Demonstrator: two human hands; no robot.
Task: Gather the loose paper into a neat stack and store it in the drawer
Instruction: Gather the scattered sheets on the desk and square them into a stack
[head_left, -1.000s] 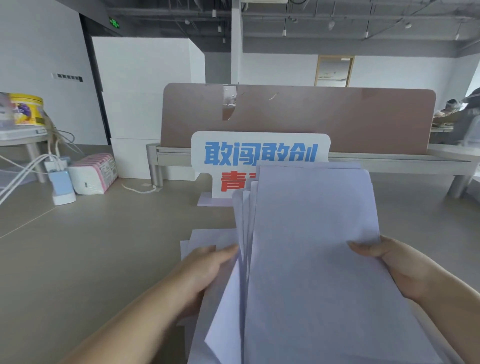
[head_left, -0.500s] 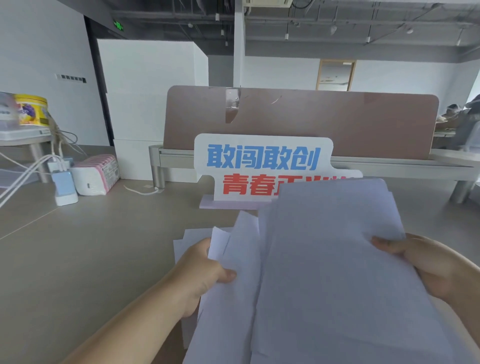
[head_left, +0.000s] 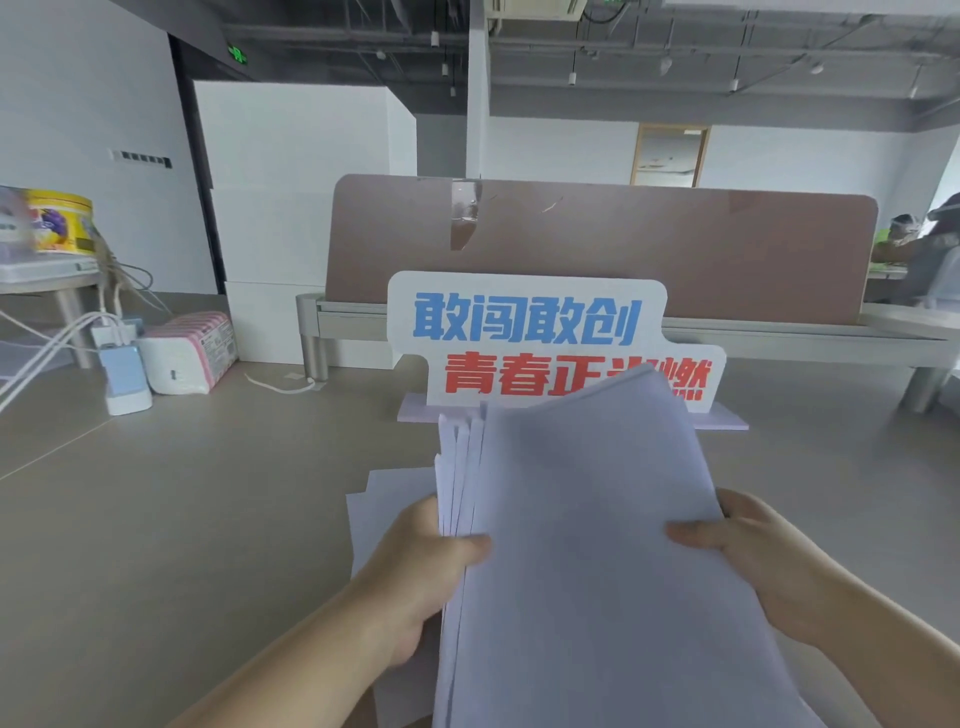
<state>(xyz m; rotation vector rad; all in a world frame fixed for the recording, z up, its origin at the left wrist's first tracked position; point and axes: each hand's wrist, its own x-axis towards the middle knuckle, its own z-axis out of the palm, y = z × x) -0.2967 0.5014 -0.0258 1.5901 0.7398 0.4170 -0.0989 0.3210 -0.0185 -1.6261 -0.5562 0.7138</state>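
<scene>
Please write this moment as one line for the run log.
stage: squaring | left hand: grips paper stack | right hand: grips stack | loose sheets: on desk

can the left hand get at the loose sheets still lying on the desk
Probably not yet: the left hand is clamped on the held paper stack, as is the right hand. The loose sheets lie just beneath it, unobstructed, once it lets go.
</scene>
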